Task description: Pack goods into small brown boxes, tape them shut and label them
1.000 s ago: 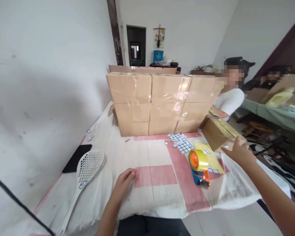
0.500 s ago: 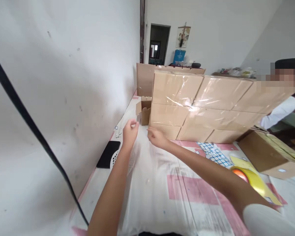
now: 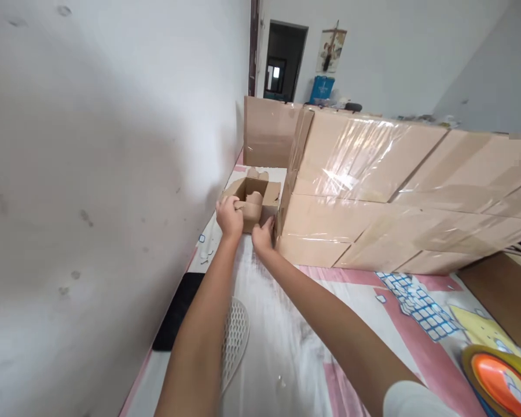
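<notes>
A small open cardboard box [image 3: 255, 213] stands between the white wall and a taped block of cardboard boxes [image 3: 319, 214], its flaps spread. My left hand [image 3: 229, 215] is closed on the near left rim of the small box, with the thumb hidden. At its lower right side, my right hand [image 3: 263, 234] grips the same box, close against the end of the taped block; part of its fingers is hidden.
A black flat pad [image 3: 178, 315] and a white perforated piece [image 3: 235, 333] lie by my left forearm. A roll of yellow tape [image 3: 501, 379] rests on the patterned cloth [image 3: 282, 347] at the right. Another open carton [image 3: 501, 295] stands beyond the tape. A cardboard panel [image 3: 269, 130] is behind.
Both my hands have reached forward and taken hold of the small box, which now sits further left of the taped block. The view has shifted closer. The co-worker has almost left the picture.
</notes>
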`<state>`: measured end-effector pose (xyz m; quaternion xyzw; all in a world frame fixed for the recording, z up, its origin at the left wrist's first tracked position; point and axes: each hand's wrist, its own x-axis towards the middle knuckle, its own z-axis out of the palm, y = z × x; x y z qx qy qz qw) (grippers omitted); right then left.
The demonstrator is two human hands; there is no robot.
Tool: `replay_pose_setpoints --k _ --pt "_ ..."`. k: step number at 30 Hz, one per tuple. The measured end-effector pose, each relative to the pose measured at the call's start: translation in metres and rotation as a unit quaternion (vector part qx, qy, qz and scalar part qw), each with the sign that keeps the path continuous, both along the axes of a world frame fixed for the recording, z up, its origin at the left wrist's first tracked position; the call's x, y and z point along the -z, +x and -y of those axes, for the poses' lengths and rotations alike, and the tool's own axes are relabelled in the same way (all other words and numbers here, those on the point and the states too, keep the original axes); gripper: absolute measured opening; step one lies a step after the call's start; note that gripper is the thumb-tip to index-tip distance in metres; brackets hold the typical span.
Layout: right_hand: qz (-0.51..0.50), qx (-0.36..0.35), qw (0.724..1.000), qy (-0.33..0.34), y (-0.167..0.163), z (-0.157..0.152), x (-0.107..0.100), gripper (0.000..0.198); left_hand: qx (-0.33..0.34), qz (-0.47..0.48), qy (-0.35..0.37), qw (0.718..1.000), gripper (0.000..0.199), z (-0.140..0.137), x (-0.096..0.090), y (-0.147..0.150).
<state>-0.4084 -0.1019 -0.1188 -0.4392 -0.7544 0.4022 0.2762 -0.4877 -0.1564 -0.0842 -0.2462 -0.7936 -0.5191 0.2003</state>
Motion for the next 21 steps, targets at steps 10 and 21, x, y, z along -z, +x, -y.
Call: replay_pose_setpoints --k 10,21 --pt "0.072 0.070 0.995 0.026 -0.040 -0.026 0.015 0.069 0.012 -0.015 0.052 0.998 0.026 0.015 0.017 -0.012" --pt "0.173 0.107 0.957 0.208 -0.081 -0.043 -0.003 0.060 0.020 -0.013 0.038 0.999 0.022 0.021 0.018 -0.017"
